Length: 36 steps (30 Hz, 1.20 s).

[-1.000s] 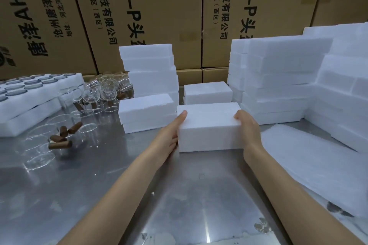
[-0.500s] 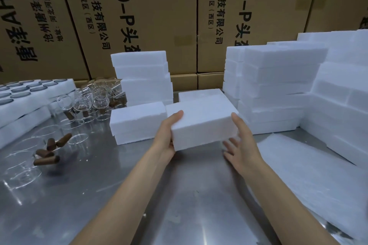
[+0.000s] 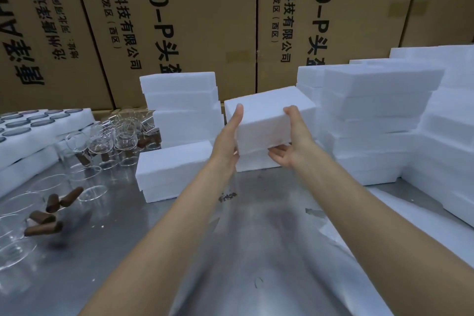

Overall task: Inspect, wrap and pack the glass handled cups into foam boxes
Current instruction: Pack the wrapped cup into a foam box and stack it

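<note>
A closed white foam box is lifted off the metal table, held between both hands. My left hand presses its left end, thumb up along the side. My right hand grips the right end, thumb on top and fingers curled underneath. Directly beneath it another foam box rests on the table. Clear glass cups with brown handles stand in a group at the left; several more glass cups lie nearer the left edge.
A foam box lies left of my hands, with a foam stack behind it. Taller foam stacks fill the right. White wrapping sheets lie at right. A foam tray of round lids sits far left. Cardboard cartons form the back wall.
The foam box has gone from resting on the table to being raised and carried away from me, over the box behind. My right hand regripped it with fingers underneath.
</note>
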{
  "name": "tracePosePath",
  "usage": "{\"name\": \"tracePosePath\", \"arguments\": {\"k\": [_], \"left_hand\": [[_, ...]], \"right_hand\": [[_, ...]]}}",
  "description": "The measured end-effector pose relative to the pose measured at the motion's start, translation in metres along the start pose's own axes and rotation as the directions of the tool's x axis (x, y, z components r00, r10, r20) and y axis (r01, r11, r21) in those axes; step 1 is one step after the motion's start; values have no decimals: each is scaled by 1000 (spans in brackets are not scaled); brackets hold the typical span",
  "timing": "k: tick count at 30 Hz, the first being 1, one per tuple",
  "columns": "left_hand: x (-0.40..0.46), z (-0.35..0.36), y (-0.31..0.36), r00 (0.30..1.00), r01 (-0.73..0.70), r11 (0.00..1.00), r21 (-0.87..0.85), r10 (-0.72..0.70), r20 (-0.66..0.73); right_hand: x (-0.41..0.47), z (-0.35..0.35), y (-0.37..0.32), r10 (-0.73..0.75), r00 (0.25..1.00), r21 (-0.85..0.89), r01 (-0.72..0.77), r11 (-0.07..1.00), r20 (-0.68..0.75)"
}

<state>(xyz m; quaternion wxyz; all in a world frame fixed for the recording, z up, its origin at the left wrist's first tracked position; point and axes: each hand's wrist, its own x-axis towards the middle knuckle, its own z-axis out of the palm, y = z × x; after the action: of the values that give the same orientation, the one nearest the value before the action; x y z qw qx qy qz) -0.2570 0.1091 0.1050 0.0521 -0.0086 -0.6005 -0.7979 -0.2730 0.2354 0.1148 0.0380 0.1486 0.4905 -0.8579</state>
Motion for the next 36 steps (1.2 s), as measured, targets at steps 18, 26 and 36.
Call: {"name": "tracePosePath", "arguments": {"k": [18,26,36], "left_hand": [[66,-9,-27,956,-147,748,647,276,-102],[67,-7,-34,956,-131,744,655,270,-116],[68,-3,-43,941,-98,720,688,292,-172]], "right_hand": [[60,25,-25,110,992,-168,-119,979,-60],[65,17,-21,13,998,-415,-40,909,-68],[58,7,-17,-96,995,-685,54,726,-24]]}}
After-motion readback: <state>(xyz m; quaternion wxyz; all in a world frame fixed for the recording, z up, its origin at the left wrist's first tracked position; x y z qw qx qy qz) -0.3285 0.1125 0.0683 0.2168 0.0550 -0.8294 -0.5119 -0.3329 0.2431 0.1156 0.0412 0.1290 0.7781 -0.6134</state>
